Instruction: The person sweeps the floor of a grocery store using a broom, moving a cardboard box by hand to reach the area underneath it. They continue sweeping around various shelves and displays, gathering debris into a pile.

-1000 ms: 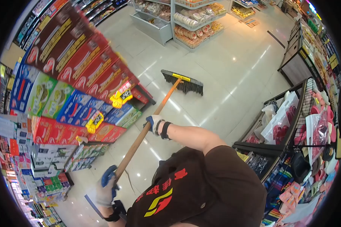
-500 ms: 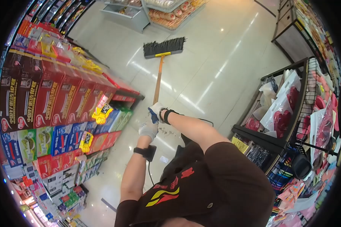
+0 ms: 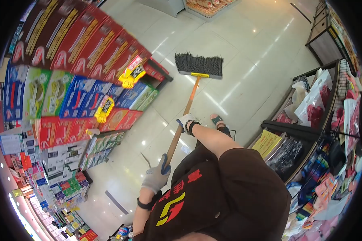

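Observation:
A long-handled broom (image 3: 190,99) with a wide dark mop-like head and a yellow clamp reaches forward from me over the shiny tiled floor. My left hand (image 3: 155,176), in a white work glove with blue on the fingers, is wrapped round the lower end of the wooden handle, close to my body. Farther up the handle, my right hand (image 3: 186,121), gloved alike, is closed round it. The head's dark bristles (image 3: 199,63) point away from me and appear to rest on the floor. My fingertips are partly hidden by the gloves' angle.
On the left rises a stack of boxed goods (image 3: 84,96) with yellow hand-shaped signs. A black shelf rack (image 3: 293,127) with bagged goods stands on the right. Ahead is a display bin (image 3: 211,9). My sandalled foot (image 3: 217,119) is on the tiles.
My left hand has drawn back along the handle towards my body, away from the right hand. The view has shifted, and a foot now shows beside my right arm.

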